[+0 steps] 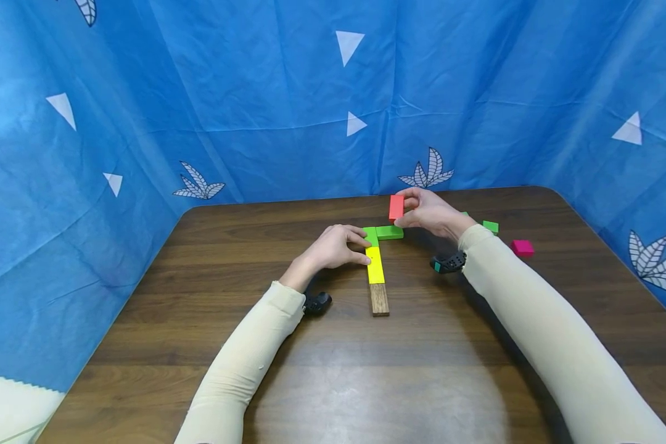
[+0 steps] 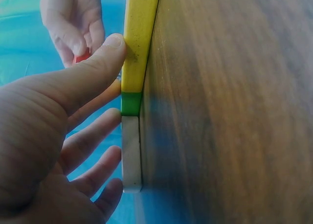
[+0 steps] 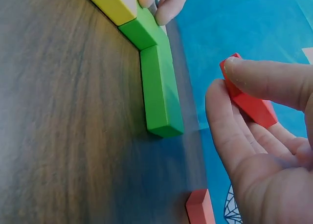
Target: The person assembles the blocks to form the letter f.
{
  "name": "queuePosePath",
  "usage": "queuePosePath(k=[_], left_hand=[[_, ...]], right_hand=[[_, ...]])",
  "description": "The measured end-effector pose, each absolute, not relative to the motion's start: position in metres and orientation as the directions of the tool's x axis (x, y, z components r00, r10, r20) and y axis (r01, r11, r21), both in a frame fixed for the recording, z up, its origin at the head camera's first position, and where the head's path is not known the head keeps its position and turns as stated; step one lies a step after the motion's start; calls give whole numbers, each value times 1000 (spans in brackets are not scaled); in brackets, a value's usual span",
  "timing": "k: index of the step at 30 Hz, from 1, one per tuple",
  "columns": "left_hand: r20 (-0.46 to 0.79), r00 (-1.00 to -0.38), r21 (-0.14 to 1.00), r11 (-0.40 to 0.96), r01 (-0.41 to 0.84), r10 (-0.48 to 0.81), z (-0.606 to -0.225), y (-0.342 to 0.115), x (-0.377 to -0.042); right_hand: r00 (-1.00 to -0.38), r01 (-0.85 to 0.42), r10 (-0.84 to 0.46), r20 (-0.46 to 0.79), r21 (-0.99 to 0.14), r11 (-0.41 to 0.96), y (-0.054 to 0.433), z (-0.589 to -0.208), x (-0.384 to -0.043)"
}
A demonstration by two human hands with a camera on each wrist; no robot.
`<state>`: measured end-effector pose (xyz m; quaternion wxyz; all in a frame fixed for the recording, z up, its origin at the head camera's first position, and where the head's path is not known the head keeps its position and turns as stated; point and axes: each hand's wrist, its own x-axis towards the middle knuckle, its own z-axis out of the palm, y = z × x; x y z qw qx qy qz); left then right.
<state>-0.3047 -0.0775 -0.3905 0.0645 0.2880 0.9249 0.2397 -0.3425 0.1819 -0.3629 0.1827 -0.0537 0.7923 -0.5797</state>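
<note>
Tabletop [image 1: 200, 265]: hands [image 1: 427, 213] pinch red block [image 1: 396, 208], perhaps touch yellow [image 1: 375, 271].

No text, label, brand or number can be read in any view. The only printed figures are on the blue cloth [image 1: 288, 92]: plain white triangles [image 1: 349, 44] and leaf sprigs [image 1: 428, 171] in dark outline, with no legible lettering among them. Nothing readable stands on the yellow block [image 1: 375, 270] or the black wristbands [image 1: 449, 263].
</note>
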Motion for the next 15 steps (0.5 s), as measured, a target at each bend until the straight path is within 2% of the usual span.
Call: queuePosePath(k=[15], left_hand=[[12,-827,477,723,499,562,-391,-77,-305]], right_hand=[[-942,-54,-301,-149,-817,573,165,-373,-364]])
